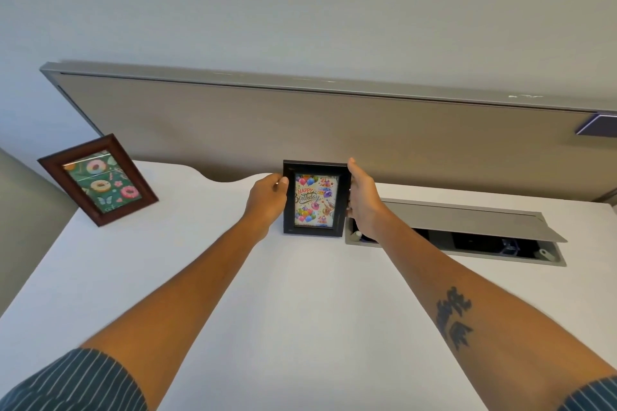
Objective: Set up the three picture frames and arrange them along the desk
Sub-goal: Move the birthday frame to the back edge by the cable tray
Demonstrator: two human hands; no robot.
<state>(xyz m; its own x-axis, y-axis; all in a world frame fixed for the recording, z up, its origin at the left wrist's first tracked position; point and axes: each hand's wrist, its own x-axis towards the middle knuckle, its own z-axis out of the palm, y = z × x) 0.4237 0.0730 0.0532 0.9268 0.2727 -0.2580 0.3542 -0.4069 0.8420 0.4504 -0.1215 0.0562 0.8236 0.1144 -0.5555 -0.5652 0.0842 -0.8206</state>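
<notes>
A black picture frame (314,199) with a "Happy Birthday" balloon print stands upright near the back of the white desk (300,294), facing me. My left hand (267,202) grips its left edge and my right hand (363,200) grips its right edge. A brown wooden frame (97,178) with a doughnut print on green stands tilted at the desk's far left corner, apart from both hands. A third frame is not in view.
A tan partition panel (334,130) runs along the back of the desk. Just right of the black frame, a grey cable tray (467,233) is set into the desk with its lid raised. A curved notch cuts the desk's back edge left of centre.
</notes>
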